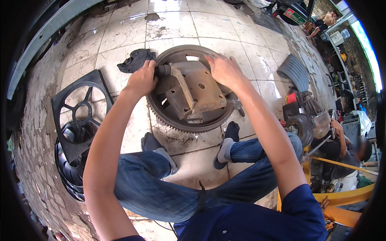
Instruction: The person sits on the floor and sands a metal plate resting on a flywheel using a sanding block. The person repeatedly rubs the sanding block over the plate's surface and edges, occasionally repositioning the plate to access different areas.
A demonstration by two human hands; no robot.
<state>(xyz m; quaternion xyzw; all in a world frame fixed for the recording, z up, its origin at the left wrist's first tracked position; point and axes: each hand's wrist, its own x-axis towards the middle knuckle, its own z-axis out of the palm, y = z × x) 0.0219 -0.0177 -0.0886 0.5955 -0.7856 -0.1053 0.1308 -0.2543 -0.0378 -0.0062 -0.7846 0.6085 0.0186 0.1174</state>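
Observation:
A large toothed flywheel (183, 127) lies on the tiled floor between my feet. On top of it sits a rusty metal bracket (211, 94), a thick plate with holes, an angled bar and a dark round end at its left. My left hand (141, 79) is closed at that dark round end, beside the flywheel's left rim. Over the bracket's far right edge, near the rim, my right hand (225, 71) is curled with its fingers bent down. Its thumb is hidden.
A black cloth (137, 60) lies beyond my left hand. To the left are a black fan shroud (64, 105) and a fan (66, 168). Rightward stand a curved grey panel (293, 71), a greasy machine part (301, 120) and a yellow frame (341, 197). A person (345, 156) works at the right.

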